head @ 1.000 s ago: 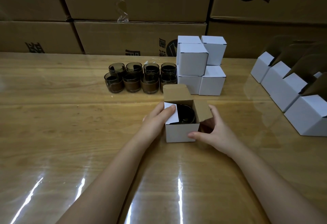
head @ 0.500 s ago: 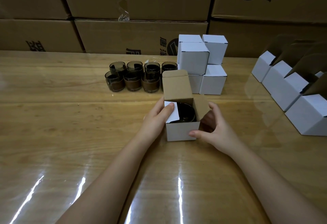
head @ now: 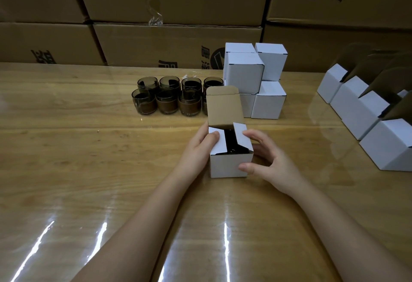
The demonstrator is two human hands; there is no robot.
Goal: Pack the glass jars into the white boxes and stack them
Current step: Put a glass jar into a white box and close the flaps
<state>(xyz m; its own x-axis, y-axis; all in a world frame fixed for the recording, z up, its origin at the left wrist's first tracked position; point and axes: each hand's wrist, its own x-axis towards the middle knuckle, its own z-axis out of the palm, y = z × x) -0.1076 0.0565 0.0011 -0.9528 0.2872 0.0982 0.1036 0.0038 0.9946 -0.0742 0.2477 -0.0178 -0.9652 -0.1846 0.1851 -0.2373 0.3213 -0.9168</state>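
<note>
A small white box (head: 229,167) stands in the middle of the table with a dark glass jar (head: 230,143) inside, mostly hidden. Its brown lid flap (head: 224,109) points up at the back. My left hand (head: 198,148) holds the box's left side, thumb pressing the left side flap inward. My right hand (head: 267,159) grips the right side, thumb on the front wall and a finger pushing the right side flap inward. Several dark glass jars (head: 167,96) stand in two rows behind. A stack of closed white boxes (head: 256,76) sits to their right.
A row of open white boxes (head: 361,112) with raised brown flaps lines the right edge of the table. Large brown cartons (head: 174,9) form a wall along the table's far side. The glossy wooden table (head: 78,159) reflects light near me.
The lid flap has swung up to upright. My right hand has moved up and folded the right side flap inward over the jar. My left hand stays on the left flap.
</note>
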